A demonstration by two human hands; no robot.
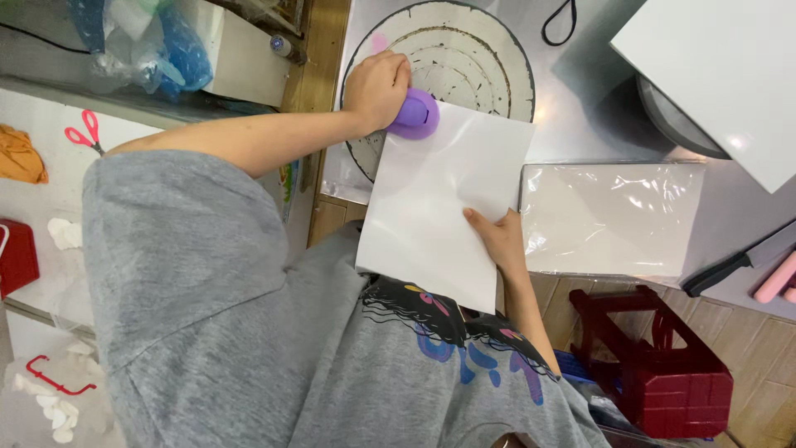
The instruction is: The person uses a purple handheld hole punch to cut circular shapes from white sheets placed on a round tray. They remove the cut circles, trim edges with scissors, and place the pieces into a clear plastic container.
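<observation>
A purple paper punch (414,114) is pressed onto the top corner of a white paper sheet (439,207) by the left hand (377,87); the thin, floppy sheet, over the counter's edge, is pinched at its right edge by the right hand (497,236); it is judged light and easily creased.

Your desk (572,99) is a shiny grey metal top. A big round white turntable (464,50) sits on it, with dark rings on its face. Next to that, near the front edge, lies a flat pack of white sheets in clear plastic (609,217). A black cord loop (560,21) lies at the back of the desk. At the right edge you can see a knife with a black handle (720,272) and something pink (777,279) just beside it. Below the desk is a wooden floor (759,348), and a red plastic stool (659,369) stands on it.
</observation>
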